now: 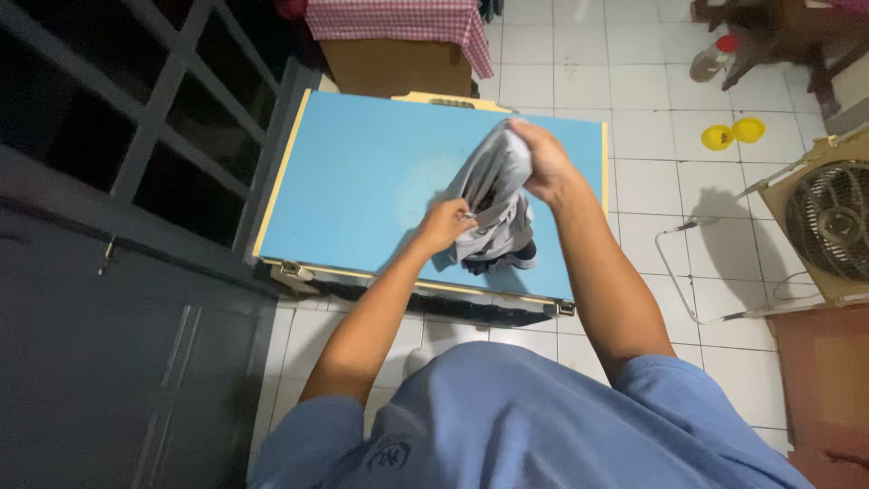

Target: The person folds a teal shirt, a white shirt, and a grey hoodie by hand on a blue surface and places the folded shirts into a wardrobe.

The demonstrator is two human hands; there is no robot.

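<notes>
Both hands, left hand and right hand, clench fingers on soft, bunched grey cloth over a smooth blue table.

The blue counter lies bare to the left of the left hand and beyond it, so a hand could sweep there freely. Between the left hand and the right hand the bunched grey garment fills the gap. Further left, the dark barred gate walls off that side. Right of the right hand, past the counter edge, stand a wire frame and a fan
</notes>
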